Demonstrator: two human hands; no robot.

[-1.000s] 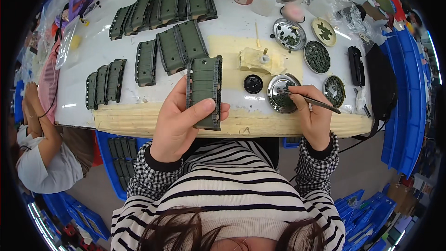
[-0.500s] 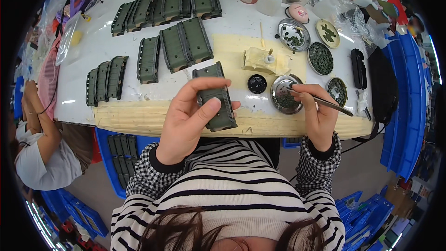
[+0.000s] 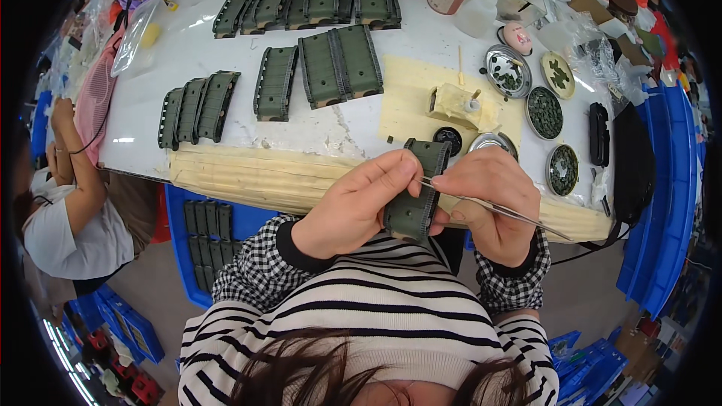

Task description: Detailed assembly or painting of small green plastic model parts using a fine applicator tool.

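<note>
My left hand (image 3: 350,207) grips a dark green, slightly curved plastic panel (image 3: 410,216) with ridged sides, held upright in front of my chest. In my right hand (image 3: 500,199) is a pair of metal tweezers (image 3: 519,217). Their tip reaches the panel's upper right part, close to my left thumb; whether a small piece sits in the tip is too small to tell. Just beyond the panel stand a small round black pot (image 3: 447,137) and a shiny metal dish (image 3: 492,137), the dish partly hidden by my right hand.
Several similar green panels (image 3: 338,68) lie in groups at the left and back. Dishes of small green pieces (image 3: 544,113) stand at the right, near a tape-covered block (image 3: 451,103). A padded yellowish strip (image 3: 248,177) lines the front edge. Another person (image 3: 75,210) sits at the left.
My right hand has moved left from the metal dish, bringing the tweezers to the panel. My left hand has carried the panel right and slightly nearer to me. The whole view has shifted a little.
</note>
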